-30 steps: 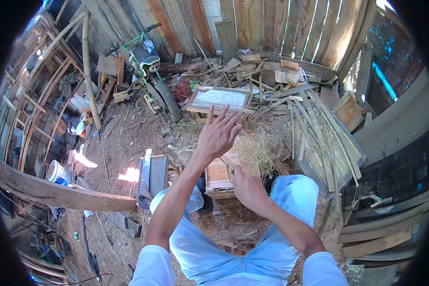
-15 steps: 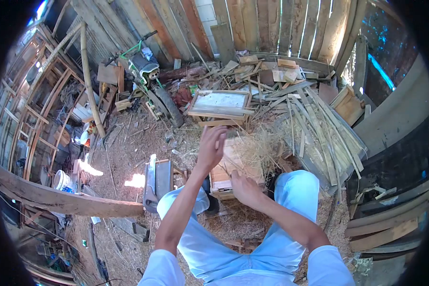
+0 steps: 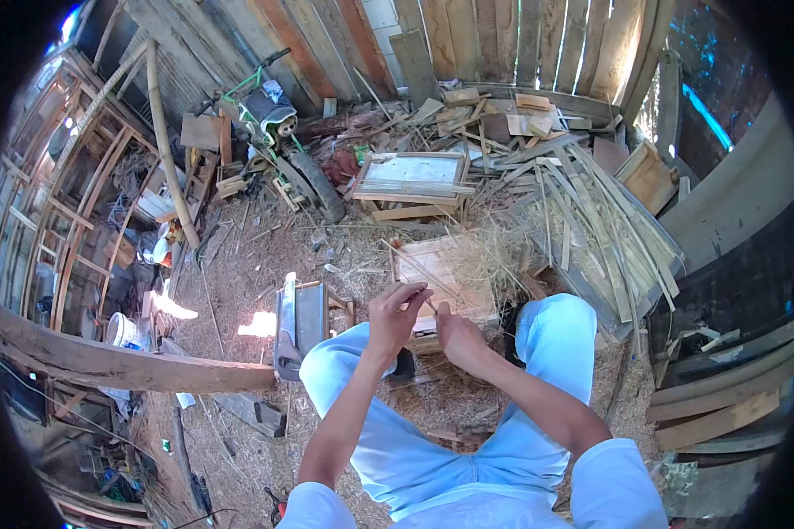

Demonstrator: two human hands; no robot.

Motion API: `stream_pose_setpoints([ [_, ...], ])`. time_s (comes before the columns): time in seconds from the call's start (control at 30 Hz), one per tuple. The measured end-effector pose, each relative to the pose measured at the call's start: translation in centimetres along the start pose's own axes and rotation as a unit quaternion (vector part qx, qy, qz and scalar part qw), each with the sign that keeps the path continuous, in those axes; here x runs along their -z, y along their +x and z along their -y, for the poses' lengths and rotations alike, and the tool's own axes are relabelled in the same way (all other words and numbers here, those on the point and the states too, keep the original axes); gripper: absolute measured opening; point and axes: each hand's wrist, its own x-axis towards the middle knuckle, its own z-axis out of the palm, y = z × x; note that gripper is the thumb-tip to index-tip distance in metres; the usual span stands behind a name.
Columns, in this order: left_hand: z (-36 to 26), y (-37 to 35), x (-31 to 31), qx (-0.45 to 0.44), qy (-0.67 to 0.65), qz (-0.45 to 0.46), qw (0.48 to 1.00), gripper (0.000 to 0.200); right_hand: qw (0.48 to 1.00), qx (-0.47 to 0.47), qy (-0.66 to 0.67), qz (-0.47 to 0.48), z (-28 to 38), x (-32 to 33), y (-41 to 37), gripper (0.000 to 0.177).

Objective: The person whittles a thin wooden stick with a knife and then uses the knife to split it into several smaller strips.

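Observation:
My left hand (image 3: 395, 319) is closed, thumb and fingertips pinched together, over the near left part of a pale wooden panel (image 3: 459, 280) low between my knees. Whatever is in that pinch is too small to make out. Just to its right is my right hand (image 3: 460, 339), its fingers curled around what looks like a thin stick (image 3: 433, 309) that points up and left toward the left fingertips. The hands are close together but apart. Dry straw (image 3: 500, 263) lies over the panel's right side.
A framed board (image 3: 410, 169) with thin strips along its front edge lies ahead. Long wooden strips (image 3: 604, 234) are heaped at the right. A small motorbike (image 3: 278, 123) stands at the back left. Beside my left knee is a grey box-like object (image 3: 309, 317); a wooden beam (image 3: 132, 363) crosses the left.
My left hand has come down and nearer to my right hand, its raised fingers now pinched together. The right hand has moved slightly right. The whole view has shifted a little.

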Motion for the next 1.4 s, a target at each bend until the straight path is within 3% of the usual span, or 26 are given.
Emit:
stream_pose_setpoints([
  [0.37,-0.4,-0.2,-0.8,-0.016,0.022,0.017,0.999,0.008,1.000,-0.004,-0.013,-0.011,-1.6,-1.0,-0.2,0.016],
  [0.53,-0.3,-0.3,-0.9,-0.020,-0.005,0.007,1.000,0.008,0.996,-0.075,-0.006,0.049,-2.3,-2.4,0.4,0.022],
  [1.03,0.6,-0.2,0.0,0.006,-0.001,0.003,1.000,0.009,0.991,-0.115,0.026,0.066,-1.4,-2.9,1.0,0.025],
  [1.4,0.2,0.3,-0.6,-0.008,-0.011,0.027,1.000,0.008,0.993,-0.023,0.110,0.043,-5.4,-4.4,2.0,0.020],
])
